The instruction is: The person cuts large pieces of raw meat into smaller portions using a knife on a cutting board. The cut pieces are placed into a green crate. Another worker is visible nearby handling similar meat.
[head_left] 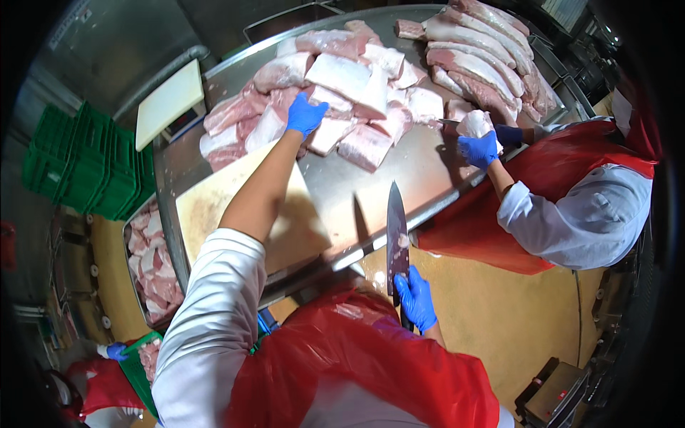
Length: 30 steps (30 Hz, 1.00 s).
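My left hand (307, 116), in a blue glove, reaches across the metal table onto a heap of raw pork slabs (341, 77). Its thumb and fingers are apart over the slabs at the heap's near side, and no piece is visibly gripped. Close to my body, my right hand (417, 299), also gloved in blue, is closed around the handle of a large knife (397, 232). The broad blade points away from me, past the table's near edge, with bits of meat stuck to it. Under my left forearm lies a pale cutting board (207, 207).
At the right a co-worker (571, 207) in a red apron holds meat and a knife. Long pork strips (478, 53) lie at the far right. Green crates (85, 160), a white board (170, 103) and a tub of meat pieces (153, 264) are leftward. Another person (107, 389) stands lower left.
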Each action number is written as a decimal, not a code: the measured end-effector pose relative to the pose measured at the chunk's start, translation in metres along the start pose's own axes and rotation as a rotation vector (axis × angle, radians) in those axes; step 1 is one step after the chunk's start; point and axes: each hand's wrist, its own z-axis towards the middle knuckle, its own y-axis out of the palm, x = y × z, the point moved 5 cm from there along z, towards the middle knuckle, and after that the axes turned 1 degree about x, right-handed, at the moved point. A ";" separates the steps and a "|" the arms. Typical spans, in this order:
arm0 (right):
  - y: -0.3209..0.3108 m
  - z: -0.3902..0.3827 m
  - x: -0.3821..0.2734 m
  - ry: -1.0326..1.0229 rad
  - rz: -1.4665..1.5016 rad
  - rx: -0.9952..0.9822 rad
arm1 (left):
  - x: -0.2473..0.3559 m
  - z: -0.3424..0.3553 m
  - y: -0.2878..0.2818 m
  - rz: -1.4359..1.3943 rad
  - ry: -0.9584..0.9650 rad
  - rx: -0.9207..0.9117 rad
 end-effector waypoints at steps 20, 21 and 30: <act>-0.046 0.021 0.062 0.193 0.133 -0.064 | 0.068 0.099 0.072 -0.095 -0.067 0.072; -0.045 0.026 0.060 0.161 0.095 -0.075 | 0.072 0.091 0.064 -0.077 -0.077 0.110; -0.038 0.053 0.032 0.101 0.062 -0.125 | 0.039 -0.062 -0.060 -1.103 -0.350 0.142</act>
